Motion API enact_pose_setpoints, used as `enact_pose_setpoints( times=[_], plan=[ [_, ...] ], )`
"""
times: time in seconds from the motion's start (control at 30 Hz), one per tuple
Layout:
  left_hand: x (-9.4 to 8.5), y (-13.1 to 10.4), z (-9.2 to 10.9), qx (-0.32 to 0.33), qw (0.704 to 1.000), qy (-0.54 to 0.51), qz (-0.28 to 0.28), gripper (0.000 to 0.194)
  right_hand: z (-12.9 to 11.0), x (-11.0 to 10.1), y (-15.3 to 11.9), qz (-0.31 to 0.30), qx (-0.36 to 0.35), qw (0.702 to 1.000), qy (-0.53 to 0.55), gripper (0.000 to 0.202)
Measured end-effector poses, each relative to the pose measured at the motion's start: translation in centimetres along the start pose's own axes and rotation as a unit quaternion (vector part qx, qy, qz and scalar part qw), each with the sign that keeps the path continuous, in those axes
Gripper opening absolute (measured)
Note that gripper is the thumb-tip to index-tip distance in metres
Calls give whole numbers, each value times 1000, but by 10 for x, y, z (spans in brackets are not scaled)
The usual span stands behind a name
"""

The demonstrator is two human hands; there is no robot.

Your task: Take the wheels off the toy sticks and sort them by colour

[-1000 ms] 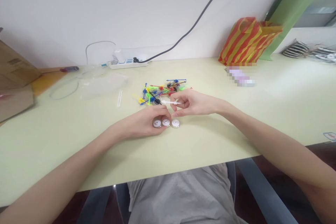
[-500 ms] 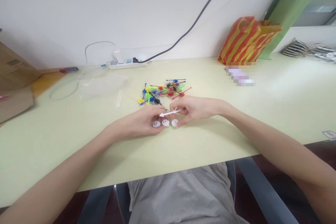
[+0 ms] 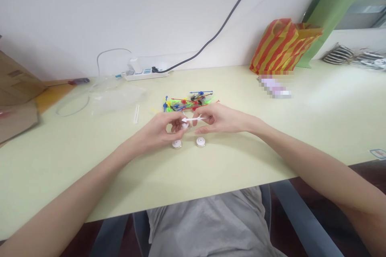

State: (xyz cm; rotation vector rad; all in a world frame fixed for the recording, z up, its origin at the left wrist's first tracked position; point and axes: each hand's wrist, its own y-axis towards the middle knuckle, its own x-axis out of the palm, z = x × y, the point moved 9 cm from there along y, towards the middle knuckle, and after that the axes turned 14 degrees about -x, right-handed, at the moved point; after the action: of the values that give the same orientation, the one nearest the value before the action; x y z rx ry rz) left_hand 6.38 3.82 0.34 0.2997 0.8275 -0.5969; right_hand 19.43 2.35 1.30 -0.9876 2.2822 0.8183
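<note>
My right hand (image 3: 214,118) pinches a white arrow pointer (image 3: 191,119), its tip aimed left toward my other hand. Between thumb and fingers my left hand (image 3: 167,126) holds a small white round base (image 3: 185,126), lifted off the table and partly covered by the fingers. Two more white round bases stand on the table below the hands: one (image 3: 177,143) under my left hand, another (image 3: 200,141) under my right. Just beyond the hands lies a pile of coloured arrow spinners (image 3: 183,102) in blue, red, yellow, green and black, partly hidden by them.
Two thin white strips (image 3: 136,114) lie left of the pile. Farther back are a clear plastic bag (image 3: 116,98) and a power strip (image 3: 146,73) with a black cable. A striped bag (image 3: 273,50) stands at the back right, a cardboard box (image 3: 18,78) at the left.
My left hand has taken the middle white base up off the table. Both hands have moved up and away from me, the right still holding the arrow pointer.
</note>
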Motion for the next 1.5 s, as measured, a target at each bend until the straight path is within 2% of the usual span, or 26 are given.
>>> enact_pose_setpoints(
  times=[0.17, 0.3, 0.43, 0.63, 0.8, 0.9, 1.03, 1.13, 1.3, 1.4, 1.5],
  plan=[
    [-3, 1, -1, -8, 995, -100, 6, 20, 4, -4, 1, 65, -2, 998, 8, 30],
    [-5, 1, 0, -7, 989, -151, 5, 27, 10, -3, -1, 83, 14, 996, 26, 32],
    [-6, 2, -2, -6, 988, -156, 4, 28, 14, -1, -2, 88, 22, 995, 36, 36],
    [-5, 0, 3, -6, 995, -104, -7, 24, 15, -1, -4, 75, 35, 996, 28, 35],
    [-2, -3, 12, 13, 999, 25, -21, 13, 10, -1, -4, -9, 34, 999, 34, 30],
    [5, -2, 7, 17, 996, 79, -37, 12, 8, 5, -4, -61, 22, 997, 33, 25],
    [14, 0, 0, 6, 993, 97, -64, 17, 3, 18, -2, -97, 8, 995, 26, 19],
    [16, 0, 1, -2, 993, 97, -63, 20, 2, 20, -1, -95, 10, 995, -8, 12],
    [17, 0, 5, 1, 994, 107, -23, 23, 9, 6, -2, -51, 23, 995, -81, 8],
    [18, 2, 4, -3, 995, 101, 3, 20, 15, 1, -1, -33, 19, 996, -80, 10],
    [18, 7, -3, -36, 997, 68, 16, 20, 19, 1, -2, -31, 29, 996, -75, 14]
  ],
)
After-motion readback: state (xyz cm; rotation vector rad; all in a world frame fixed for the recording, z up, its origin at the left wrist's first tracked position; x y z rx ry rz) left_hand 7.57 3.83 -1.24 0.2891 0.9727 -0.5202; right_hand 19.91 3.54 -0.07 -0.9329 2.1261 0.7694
